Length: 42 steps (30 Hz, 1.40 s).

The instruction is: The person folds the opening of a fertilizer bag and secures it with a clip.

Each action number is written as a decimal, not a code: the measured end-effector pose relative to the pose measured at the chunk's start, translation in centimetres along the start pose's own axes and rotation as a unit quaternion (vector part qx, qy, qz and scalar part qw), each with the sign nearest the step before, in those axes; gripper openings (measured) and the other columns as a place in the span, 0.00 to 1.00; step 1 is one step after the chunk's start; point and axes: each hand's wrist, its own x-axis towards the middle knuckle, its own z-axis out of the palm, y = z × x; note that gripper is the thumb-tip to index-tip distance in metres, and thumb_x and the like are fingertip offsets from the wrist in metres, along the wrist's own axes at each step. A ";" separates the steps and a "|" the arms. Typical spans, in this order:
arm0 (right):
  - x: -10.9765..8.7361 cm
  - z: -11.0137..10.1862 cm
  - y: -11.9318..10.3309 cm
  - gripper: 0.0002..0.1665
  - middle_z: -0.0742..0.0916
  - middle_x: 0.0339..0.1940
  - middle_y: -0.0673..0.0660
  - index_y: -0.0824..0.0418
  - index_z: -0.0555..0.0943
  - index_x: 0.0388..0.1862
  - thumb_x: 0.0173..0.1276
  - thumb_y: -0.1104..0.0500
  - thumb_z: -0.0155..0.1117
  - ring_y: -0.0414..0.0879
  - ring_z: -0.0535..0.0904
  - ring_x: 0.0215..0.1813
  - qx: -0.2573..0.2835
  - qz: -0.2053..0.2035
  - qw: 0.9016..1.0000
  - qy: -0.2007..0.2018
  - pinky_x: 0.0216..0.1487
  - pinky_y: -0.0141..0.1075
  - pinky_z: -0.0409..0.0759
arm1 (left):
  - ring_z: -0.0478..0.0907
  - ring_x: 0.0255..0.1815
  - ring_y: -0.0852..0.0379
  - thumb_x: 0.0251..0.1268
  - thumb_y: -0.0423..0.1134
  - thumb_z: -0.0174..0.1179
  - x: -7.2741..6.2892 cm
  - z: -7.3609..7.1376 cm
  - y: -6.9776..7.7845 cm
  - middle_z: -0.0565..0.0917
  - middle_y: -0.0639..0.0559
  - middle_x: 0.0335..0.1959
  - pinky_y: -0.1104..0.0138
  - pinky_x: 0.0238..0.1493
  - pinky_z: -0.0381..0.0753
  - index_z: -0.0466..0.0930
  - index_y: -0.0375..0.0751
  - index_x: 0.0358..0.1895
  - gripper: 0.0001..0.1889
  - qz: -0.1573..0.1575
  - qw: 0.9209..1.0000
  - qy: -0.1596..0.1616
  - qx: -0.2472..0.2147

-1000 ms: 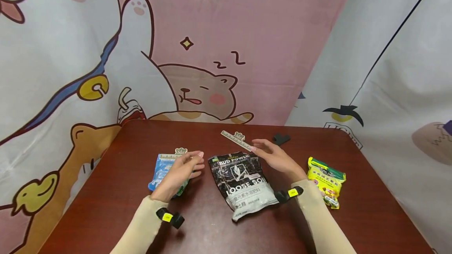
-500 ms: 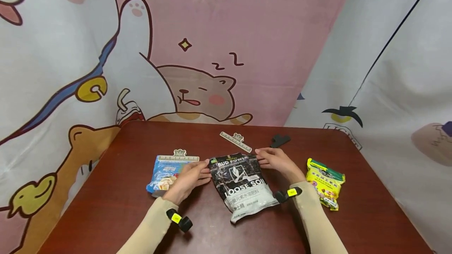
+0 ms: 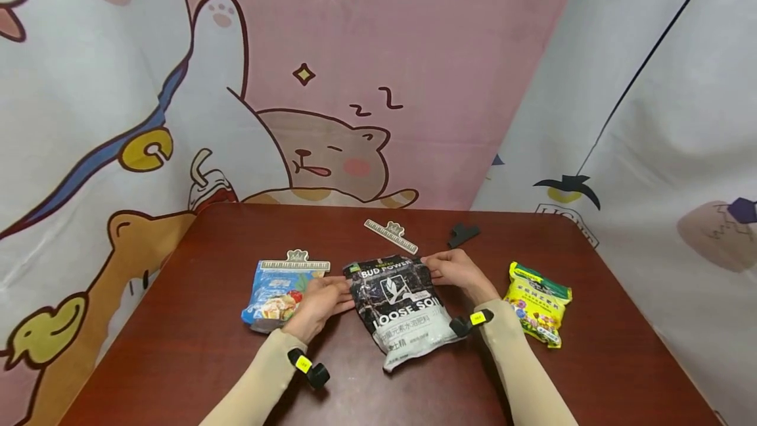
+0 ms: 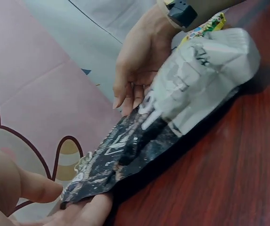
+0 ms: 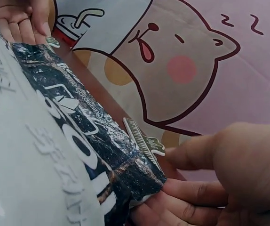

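Sleeves: cream (image 3: 260, 386), with a black camera strapped at each wrist.
Bag: black-and-white "LOOSE SOIL" bag (image 3: 408, 331) on the red-brown table (image 3: 177, 347), its far end between the two hands.
Left hand: the left hand (image 3: 319, 307) touches the bag's left far corner, fingers fairly straight beneath it, thumb spread above; no firm grip.
Packet: yellow-and-green packet (image 3: 537, 307), well to the right.
Pouch: blue pouch (image 3: 275, 298) beside the left hand, a keyboard-patterned clip (image 3: 296, 265) along its top.
Right hand: the right hand (image 3: 460, 275) has extended fingers under the right far corner, thumb apart.
Beyond: loose matching clip (image 3: 391, 236); black object (image 3: 463, 235), unclear.
Backdrop: pink-and-white cartoon cloth (image 3: 443, 84).
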 end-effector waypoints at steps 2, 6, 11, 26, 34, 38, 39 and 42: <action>0.1 0.0 0.1 0.22 0.84 0.54 0.66 0.71 0.82 0.60 0.77 0.57 0.60 0.49 0.83 0.45 -0.005 0.001 1.000 0.003 0.50 0.40 0.88 | 0.83 0.40 0.52 0.74 0.28 0.53 0.1 0.2 -0.1 0.80 0.25 0.59 0.60 0.46 0.89 0.65 0.16 0.68 0.24 0.002 1.000 0.001 0.006; 0.4 -0.1 0.4 0.20 0.84 0.54 0.65 0.69 0.83 0.59 0.77 0.56 0.60 0.49 0.82 0.45 -0.004 0.004 1.000 0.014 0.48 0.39 0.88 | 0.84 0.36 0.55 0.75 0.30 0.55 0.4 0.8 -0.2 0.84 0.30 0.51 0.61 0.43 0.90 0.68 0.17 0.67 0.23 0.003 1.000 0.018 0.008; 0.3 0.2 0.5 0.20 0.85 0.50 0.62 0.67 0.85 0.57 0.77 0.54 0.62 0.47 0.82 0.42 -0.004 -0.005 1.000 0.027 0.45 0.37 0.88 | 0.85 0.32 0.57 0.74 0.32 0.58 0.2 1.2 -0.4 0.87 0.38 0.40 0.63 0.36 0.89 0.72 0.19 0.62 0.21 0.002 0.999 0.041 -0.005; -0.2 0.3 -0.2 0.15 0.87 0.40 0.56 0.63 0.89 0.51 0.74 0.56 0.65 0.44 0.82 0.35 0.017 -0.037 0.997 0.068 0.37 0.37 0.88 | 0.85 0.26 0.59 0.72 0.32 0.61 0.4 1.2 -0.7 0.87 0.49 0.29 0.68 0.29 0.87 0.80 0.26 0.46 0.09 0.015 0.998 0.058 -0.035; -0.7 0.0 -0.5 0.14 0.87 0.38 0.56 0.63 0.89 0.50 0.74 0.56 0.65 0.45 0.81 0.34 0.032 -0.063 0.995 0.068 0.38 0.39 0.89 | 0.86 0.28 0.59 0.72 0.34 0.62 0.4 1.2 0.0 0.87 0.52 0.29 0.69 0.29 0.86 0.81 0.27 0.47 0.11 0.038 0.996 0.066 -0.040; -1.2 -0.2 -0.7 0.14 0.88 0.44 0.59 0.62 0.89 0.51 0.75 0.55 0.64 0.46 0.84 0.34 0.036 -0.070 0.994 0.077 0.40 0.41 0.89 | 0.86 0.29 0.60 0.72 0.34 0.62 0.5 1.3 0.7 0.89 0.52 0.30 0.69 0.29 0.86 0.81 0.27 0.48 0.11 0.053 0.996 0.067 -0.031; -1.3 -0.2 -0.8 0.15 0.88 0.45 0.59 0.63 0.89 0.51 0.75 0.55 0.64 0.46 0.84 0.33 0.038 -0.072 0.993 0.080 0.41 0.42 0.89 | 0.86 0.29 0.60 0.72 0.34 0.62 0.6 1.3 0.9 0.89 0.52 0.31 0.69 0.29 0.86 0.81 0.27 0.48 0.11 0.056 0.996 0.068 -0.028; -1.6 -0.3 -1.2 0.16 0.89 0.48 0.62 0.64 0.88 0.52 0.75 0.55 0.65 0.47 0.86 0.34 0.046 -0.080 0.992 0.085 0.42 0.45 0.89 | 0.85 0.28 0.60 0.72 0.33 0.62 0.7 1.2 1.5 0.90 0.51 0.32 0.70 0.29 0.85 0.81 0.27 0.47 0.10 0.067 0.995 0.071 -0.020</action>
